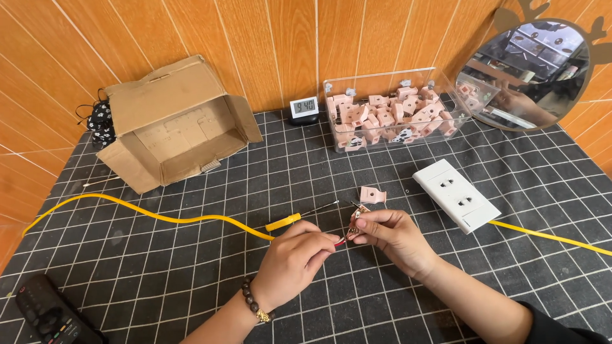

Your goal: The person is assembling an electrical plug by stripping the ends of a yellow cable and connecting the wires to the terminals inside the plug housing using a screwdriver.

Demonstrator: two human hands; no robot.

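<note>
My left hand (292, 258) pinches the end of a yellow cable (159, 216), where a short red wire (340, 241) sticks out toward my right hand. My right hand (392, 234) grips a small pink socket part (358, 218) with metal contacts, held against the red wire tip. A yellow-handled screwdriver (296, 218) lies on the mat just beyond my left hand. Another pink part (372, 195) rests on the mat above my right hand. A white double socket block (455, 194) lies to the right, with more yellow cable (551, 236) leading off right.
A clear plastic box (394, 111) of several pink parts stands at the back. An open cardboard box (175, 124) lies at back left, a small digital clock (303, 108) between them. A round mirror (529, 70) leans back right. A black remote (51, 315) sits bottom left on the gridded mat (191, 280).
</note>
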